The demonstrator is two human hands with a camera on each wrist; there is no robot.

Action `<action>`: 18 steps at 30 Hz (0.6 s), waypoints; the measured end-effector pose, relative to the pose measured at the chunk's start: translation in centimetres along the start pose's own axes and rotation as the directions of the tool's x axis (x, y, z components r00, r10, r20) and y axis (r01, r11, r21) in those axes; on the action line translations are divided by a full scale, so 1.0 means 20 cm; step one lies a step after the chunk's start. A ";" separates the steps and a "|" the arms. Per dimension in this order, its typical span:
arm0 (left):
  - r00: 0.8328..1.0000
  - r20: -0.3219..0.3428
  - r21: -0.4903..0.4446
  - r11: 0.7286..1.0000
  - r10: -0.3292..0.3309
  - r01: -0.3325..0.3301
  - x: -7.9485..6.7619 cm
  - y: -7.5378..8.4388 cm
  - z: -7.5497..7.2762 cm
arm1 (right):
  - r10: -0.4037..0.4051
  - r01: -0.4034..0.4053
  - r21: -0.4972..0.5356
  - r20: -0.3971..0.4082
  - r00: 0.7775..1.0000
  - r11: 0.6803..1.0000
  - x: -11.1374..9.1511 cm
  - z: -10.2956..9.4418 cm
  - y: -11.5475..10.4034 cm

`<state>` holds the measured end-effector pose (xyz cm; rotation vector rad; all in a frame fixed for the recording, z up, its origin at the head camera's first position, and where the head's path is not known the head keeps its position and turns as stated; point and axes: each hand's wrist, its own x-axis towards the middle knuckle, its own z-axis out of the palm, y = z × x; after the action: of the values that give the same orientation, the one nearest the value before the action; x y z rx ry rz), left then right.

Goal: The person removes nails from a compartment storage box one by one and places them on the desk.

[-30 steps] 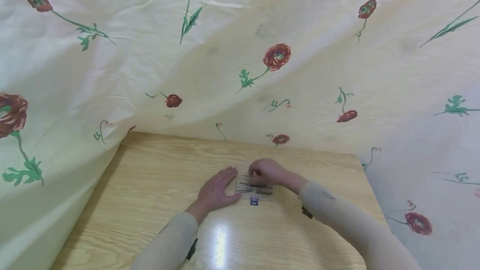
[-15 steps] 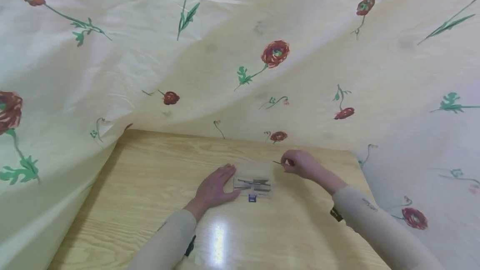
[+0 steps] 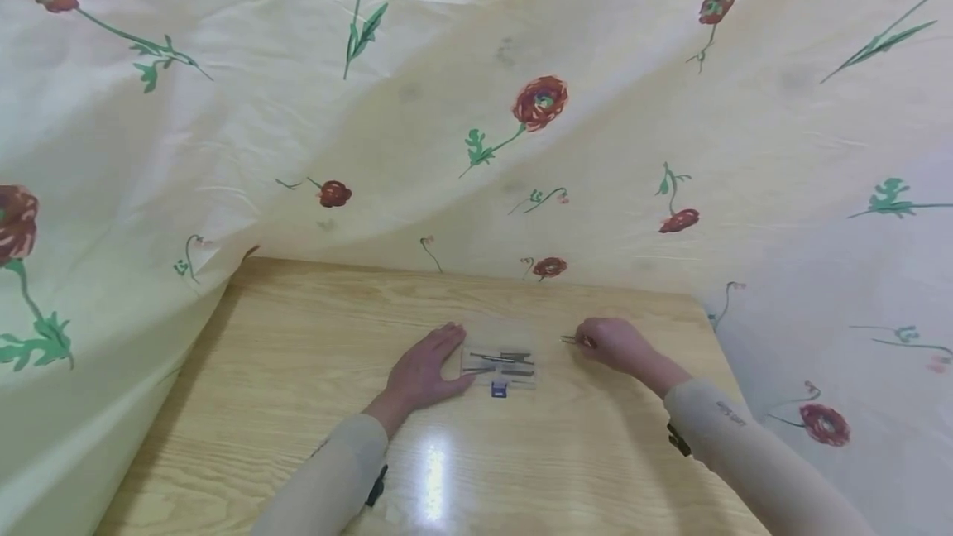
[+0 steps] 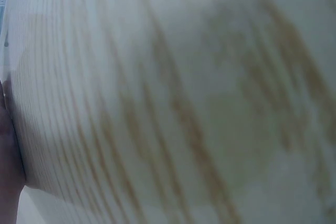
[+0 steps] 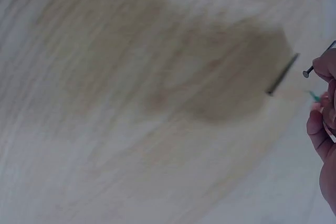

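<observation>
A clear plastic box (image 3: 538,377) with a blue latch (image 3: 499,390) lies on the wooden table, several dark nails (image 3: 516,372) in its compartments. My left hand (image 3: 424,370) rests along the box's left side, fingers stretched and thumb at the near corner; only its edge shows in the left wrist view. Right of the box, my right hand (image 3: 616,346) is low over the table. It pinches a nail (image 5: 308,72) between thumb and fingertips, the nail's flat head exposed. Beside that one, a second nail (image 5: 283,74) lies on the wood.
The light wooden table (image 3: 298,337) runs back to a hanging cream cloth (image 3: 417,131) printed with red flowers, which also encloses both sides. A bright light reflection shows on the wood in front of the box.
My right hand has gone from over the box out to the right with a nail, then down close to the table. The left hand has stayed at the box's side.
</observation>
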<state>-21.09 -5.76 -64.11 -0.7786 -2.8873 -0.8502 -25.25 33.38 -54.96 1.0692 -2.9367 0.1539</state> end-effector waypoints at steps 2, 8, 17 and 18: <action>1.000 -0.011 0.009 1.000 0.009 -0.009 0.00 0.00 0.00 | -0.008 0.008 -0.024 -0.003 1.000 1.000 -0.01 0.02 0.01; 0.999 -0.040 0.024 1.000 0.020 -0.019 0.01 -0.02 -0.01 | -0.040 0.038 -0.087 -0.025 0.999 0.995 -0.02 0.07 0.02; 1.000 0.024 0.001 1.000 -0.011 0.011 0.01 0.00 0.01 | -0.059 0.057 -0.121 -0.014 0.998 0.991 -0.03 0.11 0.02; 1.000 0.023 -0.001 1.000 -0.010 0.010 0.00 0.00 0.01 | -0.064 0.061 -0.125 -0.021 0.998 0.990 -0.03 0.11 0.02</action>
<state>-21.17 -5.66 -64.26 -0.7803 -2.9137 -0.8491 -25.00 33.84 -57.22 1.1314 -2.8431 -0.0169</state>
